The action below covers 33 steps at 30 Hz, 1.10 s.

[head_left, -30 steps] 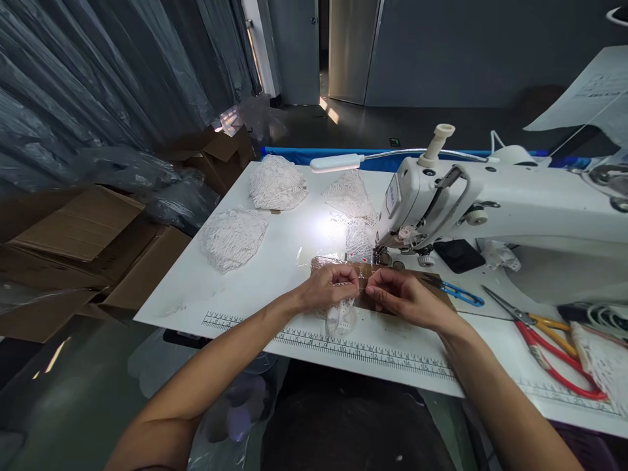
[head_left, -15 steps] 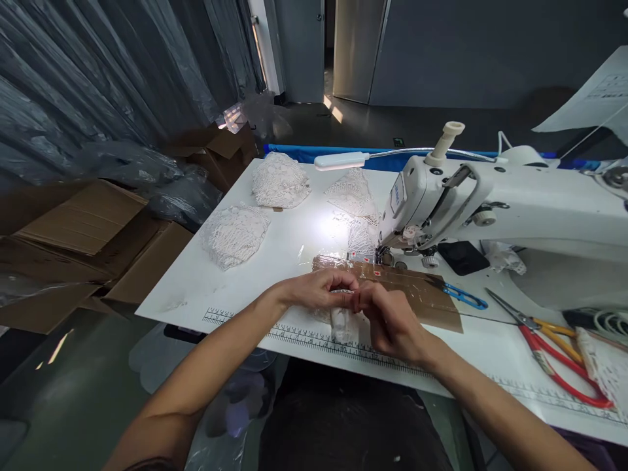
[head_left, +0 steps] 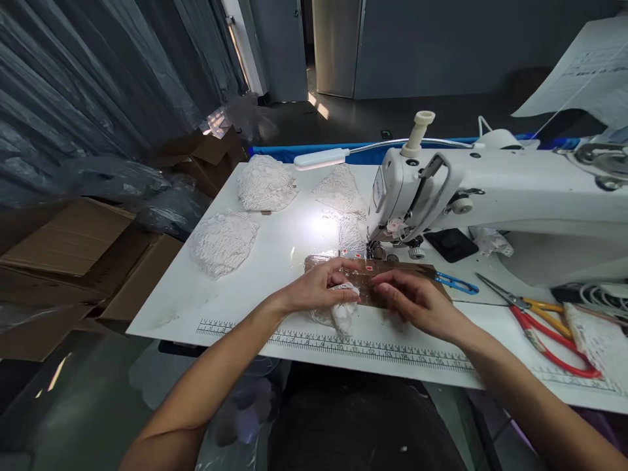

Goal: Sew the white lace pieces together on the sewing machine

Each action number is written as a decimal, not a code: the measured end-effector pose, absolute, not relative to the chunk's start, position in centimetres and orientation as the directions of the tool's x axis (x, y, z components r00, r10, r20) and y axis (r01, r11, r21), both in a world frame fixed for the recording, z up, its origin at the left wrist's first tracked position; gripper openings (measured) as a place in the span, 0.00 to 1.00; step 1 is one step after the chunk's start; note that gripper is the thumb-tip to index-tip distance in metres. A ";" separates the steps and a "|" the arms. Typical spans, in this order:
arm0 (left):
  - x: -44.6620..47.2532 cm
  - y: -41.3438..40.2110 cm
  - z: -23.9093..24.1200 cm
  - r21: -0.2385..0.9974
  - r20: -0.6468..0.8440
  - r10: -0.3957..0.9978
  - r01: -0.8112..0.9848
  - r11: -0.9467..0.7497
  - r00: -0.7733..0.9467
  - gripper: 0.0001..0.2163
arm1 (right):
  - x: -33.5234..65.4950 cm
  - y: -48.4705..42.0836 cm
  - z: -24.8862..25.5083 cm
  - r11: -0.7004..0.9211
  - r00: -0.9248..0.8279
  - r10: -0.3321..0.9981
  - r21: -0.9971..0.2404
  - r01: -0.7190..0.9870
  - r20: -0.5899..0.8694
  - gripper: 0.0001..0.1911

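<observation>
My left hand (head_left: 318,286) is closed on a small piece of white lace (head_left: 339,313) on the white table (head_left: 275,255), just in front of a taped brown cardboard strip (head_left: 392,278). My right hand (head_left: 417,301) rests on that strip with its fingers curled and pointing left toward the lace; I cannot see anything held in them. The white sewing machine (head_left: 490,196) stands just behind, its needle area beyond the strip.
Three heaps of white lace (head_left: 223,239) (head_left: 266,184) (head_left: 341,190) lie under a lamp (head_left: 321,159). Blue snips (head_left: 456,282) and red and orange scissors (head_left: 544,327) lie to the right. Cardboard boxes (head_left: 73,242) stand left of the table.
My right hand has moved away from the left, back to the right onto the cardboard strip. The left hand still holds the lace. The camera has shifted slightly.
</observation>
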<state>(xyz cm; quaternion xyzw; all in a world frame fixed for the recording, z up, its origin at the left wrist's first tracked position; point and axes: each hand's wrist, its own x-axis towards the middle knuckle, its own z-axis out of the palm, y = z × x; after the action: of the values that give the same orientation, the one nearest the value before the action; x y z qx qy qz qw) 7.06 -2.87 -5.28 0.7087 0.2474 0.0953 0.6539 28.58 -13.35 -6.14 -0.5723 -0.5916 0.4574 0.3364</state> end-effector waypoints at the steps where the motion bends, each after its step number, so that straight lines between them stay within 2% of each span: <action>1: 7.0 -2.9 -5.4 0.972 -0.192 0.490 0.234 -0.026 0.851 0.28 | 27.9 -13.0 -6.1 -0.081 -0.157 0.978 -0.945 0.316 -0.137 0.19; 5: 6.9 -3.1 -5.5 0.967 -0.189 0.522 0.250 -0.048 0.832 0.30 | 26.4 -12.0 -6.1 -0.114 -0.185 0.970 -0.967 0.227 -0.158 0.17; 12: 7.2 -3.8 -5.1 0.948 -0.155 0.609 0.290 -0.129 0.778 0.31 | 24.8 -11.6 -6.4 -0.067 -0.011 0.997 -0.935 0.348 -0.075 0.13; 14: 7.2 -3.9 -5.1 0.943 -0.163 0.615 0.304 -0.132 0.772 0.31 | 24.5 -11.6 -6.6 -0.100 0.021 0.995 -0.968 0.231 -0.098 0.14; 16: 7.1 -3.9 -5.1 0.946 -0.177 0.599 0.303 -0.117 0.781 0.31 | 24.3 -11.6 -6.7 -0.193 0.035 0.981 -0.981 0.012 -0.193 0.16; 19: 7.0 -3.6 -5.1 0.962 -0.171 0.566 0.261 -0.082 0.806 0.31 | 24.3 -11.7 -6.4 -0.290 0.014 0.952 -0.919 -0.268 -0.304 0.18; 23: 6.9 -3.3 -5.0 0.974 -0.167 0.542 0.224 -0.040 0.823 0.30 | 24.2 -12.1 -6.0 -0.283 -0.018 0.953 -0.862 -0.420 -0.303 0.18; 25: 6.8 -3.3 -5.0 0.971 -0.183 0.524 0.236 -0.035 0.832 0.27 | 24.1 -12.2 -6.1 -0.259 -0.005 0.959 -0.876 -0.407 -0.282 0.18; 28: 6.9 -3.3 -5.1 0.967 -0.199 0.487 0.251 -0.044 0.851 0.18 | 23.9 -12.2 -6.5 -0.160 0.054 0.982 -0.947 -0.279 -0.182 0.16; 31: 7.2 -3.3 -5.3 0.970 -0.193 0.457 0.240 -0.048 0.868 0.14 | 23.4 -12.6 -6.6 0.027 0.098 0.995 -0.997 -0.069 0.020 0.11; 33: 7.4 -3.2 -5.2 0.971 -0.187 0.436 0.233 -0.054 0.880 0.12 | 22.7 -13.4 -6.1 0.160 0.054 0.984 -0.977 0.145 0.169 0.05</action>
<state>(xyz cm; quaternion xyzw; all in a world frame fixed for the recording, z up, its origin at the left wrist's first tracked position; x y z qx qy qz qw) 7.36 -3.24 -5.23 0.7216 0.2318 0.0784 0.6477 22.68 -13.40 -6.14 -0.5071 -0.5566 0.4038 0.5197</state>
